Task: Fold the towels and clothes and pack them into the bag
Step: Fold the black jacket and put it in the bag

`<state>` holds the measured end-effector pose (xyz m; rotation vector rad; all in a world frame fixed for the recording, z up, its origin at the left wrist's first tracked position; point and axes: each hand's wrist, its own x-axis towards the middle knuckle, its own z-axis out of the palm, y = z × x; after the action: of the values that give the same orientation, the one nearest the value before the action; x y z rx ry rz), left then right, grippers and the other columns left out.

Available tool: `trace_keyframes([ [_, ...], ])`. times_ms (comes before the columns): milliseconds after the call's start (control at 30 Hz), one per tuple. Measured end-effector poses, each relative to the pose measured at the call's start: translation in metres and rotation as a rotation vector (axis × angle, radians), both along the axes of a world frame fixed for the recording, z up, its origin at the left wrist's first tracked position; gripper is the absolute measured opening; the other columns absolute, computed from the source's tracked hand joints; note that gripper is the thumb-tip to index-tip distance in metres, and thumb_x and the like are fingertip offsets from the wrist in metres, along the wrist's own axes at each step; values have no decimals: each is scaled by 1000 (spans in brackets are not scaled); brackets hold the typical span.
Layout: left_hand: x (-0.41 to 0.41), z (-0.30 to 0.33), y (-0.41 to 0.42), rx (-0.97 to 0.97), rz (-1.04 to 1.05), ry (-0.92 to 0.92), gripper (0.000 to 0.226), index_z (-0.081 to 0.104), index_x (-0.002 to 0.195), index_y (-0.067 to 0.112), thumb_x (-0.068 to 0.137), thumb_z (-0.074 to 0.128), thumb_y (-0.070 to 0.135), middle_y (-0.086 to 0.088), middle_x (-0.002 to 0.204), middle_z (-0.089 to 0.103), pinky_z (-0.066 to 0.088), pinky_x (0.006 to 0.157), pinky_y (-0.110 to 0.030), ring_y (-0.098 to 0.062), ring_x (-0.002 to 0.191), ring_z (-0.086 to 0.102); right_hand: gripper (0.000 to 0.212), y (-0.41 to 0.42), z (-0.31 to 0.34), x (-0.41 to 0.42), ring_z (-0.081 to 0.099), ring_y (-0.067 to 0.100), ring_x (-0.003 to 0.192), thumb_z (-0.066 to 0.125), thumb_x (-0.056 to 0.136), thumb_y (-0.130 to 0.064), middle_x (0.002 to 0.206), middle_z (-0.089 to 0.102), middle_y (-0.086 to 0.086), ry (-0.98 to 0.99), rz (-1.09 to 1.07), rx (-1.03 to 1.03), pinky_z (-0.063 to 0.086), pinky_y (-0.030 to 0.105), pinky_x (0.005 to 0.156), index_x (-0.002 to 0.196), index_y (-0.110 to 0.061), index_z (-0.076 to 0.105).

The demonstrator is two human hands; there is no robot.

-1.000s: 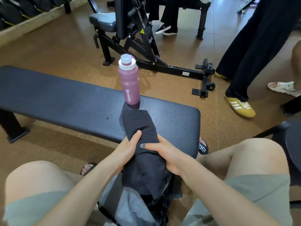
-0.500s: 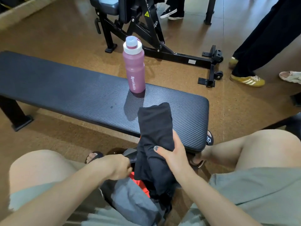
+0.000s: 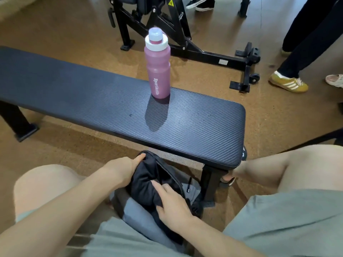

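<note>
The left hand [image 3: 120,170] grips the rim of the grey bag [image 3: 137,208]. The right hand [image 3: 173,203] presses the folded black garment [image 3: 146,184] into the bag, between both hands. Beyond them, a pink sport bottle [image 3: 158,65] stands on the worktop [image 3: 92,101].

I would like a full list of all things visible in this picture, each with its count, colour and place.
bottle: 1, pink with white cap, upright on the bench
bench: 1, black, in front of the person
garment: 1, black, in the bag's mouth
bag: 1, grey and black, on the floor between the knees
gym machine: 1, black, behind the bench
yellow shoe: 1, on the floor, far right
left hand: 1, grips the bag's edge
right hand: 1, presses on the garment
</note>
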<state>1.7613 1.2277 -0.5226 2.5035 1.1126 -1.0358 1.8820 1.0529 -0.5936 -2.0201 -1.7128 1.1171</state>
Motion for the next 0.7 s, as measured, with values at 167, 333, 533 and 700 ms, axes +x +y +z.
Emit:
trace_keyframes([
  [167,6,5,2,97,-17,-38,96,-8,161,32,89,49,4,-11,117,62,51,74,-38,-31,99,65,79,58,-8,-26,53,41,122,63,93,-18,143,40,22,-327,149,-349,47,46,94,157,-21,17],
  [333,1,-4,2,60,33,-58,100,-12,159,35,88,52,9,-6,97,51,56,72,-43,-33,92,65,57,87,-15,-39,57,41,119,62,94,-22,137,49,22,-329,126,-350,48,45,91,147,-12,41],
  [533,-1,-14,10,74,81,-68,102,-12,156,43,86,58,16,-7,114,59,57,80,-51,-37,103,64,66,64,-39,-40,49,44,125,54,101,-24,143,37,22,-113,120,-328,46,49,96,158,-22,21],
  [700,-3,-15,10,87,62,-88,97,-8,155,43,86,55,17,-5,109,58,55,79,-45,-35,102,65,64,47,-30,-23,42,36,131,48,103,-41,146,37,15,-66,84,-182,42,46,106,158,-22,22],
])
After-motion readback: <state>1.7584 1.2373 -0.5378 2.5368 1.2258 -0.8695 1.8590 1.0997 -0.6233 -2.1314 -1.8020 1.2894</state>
